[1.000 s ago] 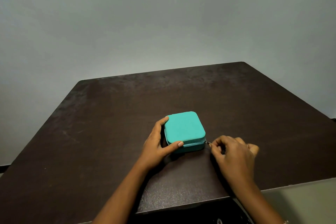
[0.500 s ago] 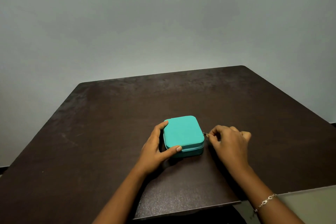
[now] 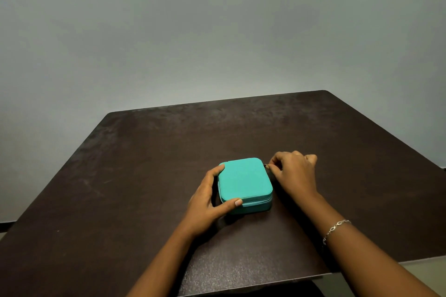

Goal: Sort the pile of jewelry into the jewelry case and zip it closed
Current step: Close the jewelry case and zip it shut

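Observation:
A small teal jewelry case lies flat with its lid down on the dark table. My left hand grips its left side, thumb on the front left corner and fingers at the back left corner. My right hand is at the case's far right corner, thumb and forefinger pinched on the small metal zipper pull. The zipper along the front and right side looks shut. No loose jewelry shows on the table.
The table's near edge runs just under my forearms, and its right edge slants off to the far right. A plain grey wall stands behind. A thin chain bracelet is on my right wrist.
My right hand has drawn the zipper pull from the front right corner along the right side to the far right corner. The left hand kept its hold on the case.

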Available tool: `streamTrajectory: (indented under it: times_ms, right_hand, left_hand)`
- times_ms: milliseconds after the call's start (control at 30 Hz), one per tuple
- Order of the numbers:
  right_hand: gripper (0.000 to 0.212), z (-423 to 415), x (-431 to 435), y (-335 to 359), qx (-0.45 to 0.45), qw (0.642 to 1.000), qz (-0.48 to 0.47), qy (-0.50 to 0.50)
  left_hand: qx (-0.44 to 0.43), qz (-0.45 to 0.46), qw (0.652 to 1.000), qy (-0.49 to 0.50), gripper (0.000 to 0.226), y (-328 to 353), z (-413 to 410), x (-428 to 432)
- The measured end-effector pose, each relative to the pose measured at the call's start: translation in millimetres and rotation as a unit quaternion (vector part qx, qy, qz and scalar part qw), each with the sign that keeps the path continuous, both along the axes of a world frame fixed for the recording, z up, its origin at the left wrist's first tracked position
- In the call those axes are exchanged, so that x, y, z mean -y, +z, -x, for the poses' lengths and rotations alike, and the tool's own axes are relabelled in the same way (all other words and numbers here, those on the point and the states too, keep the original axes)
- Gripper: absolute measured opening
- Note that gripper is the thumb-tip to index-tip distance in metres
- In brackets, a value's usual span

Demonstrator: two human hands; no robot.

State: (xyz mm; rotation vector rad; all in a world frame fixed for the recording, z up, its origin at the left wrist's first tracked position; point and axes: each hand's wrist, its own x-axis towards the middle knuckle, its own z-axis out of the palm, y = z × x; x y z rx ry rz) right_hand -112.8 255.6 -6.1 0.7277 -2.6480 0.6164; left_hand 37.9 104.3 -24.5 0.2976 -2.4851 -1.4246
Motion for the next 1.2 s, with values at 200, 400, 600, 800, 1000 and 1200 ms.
streamTrajectory:
  times_ms: [200,400,600,800,1000,1200]
  right_hand:
    - [0.013,9.7,8.6,5.3,-0.018,0.997,-0.042,0.055]
    - [0.012,22.9,19.5,14.7,0.007,0.985,-0.078,0.152]
    - [0.011,18.6,16.7,7.0,0.124,0.984,0.049,0.120]
    - [0.027,-41.9,-0.1,-7.1,0.386,0.809,0.439,0.058]
    - [0.043,-83.4,-3.6,-5.5,0.443,0.741,0.476,0.170]
    - [0.040,-54.9,23.7,0.7,0.442,0.753,0.457,0.171]
  left_hand:
    - [0.004,0.000,1.000,-0.003,0.076,0.8,-0.3,0.5]
    - [0.004,-0.003,1.000,-0.001,0.075,1.4,-0.2,1.3]
    - [-0.001,0.004,1.000,-0.001,0.081,2.2,-1.4,-0.9]
    - [-0.047,-0.177,0.976,0.116,0.077,6.9,-7.5,-28.9]
    - [-0.077,-0.304,0.943,0.112,0.063,7.7,-3.1,-51.0]
    - [-0.072,-0.246,0.958,0.128,0.076,24.3,20.9,-28.0]
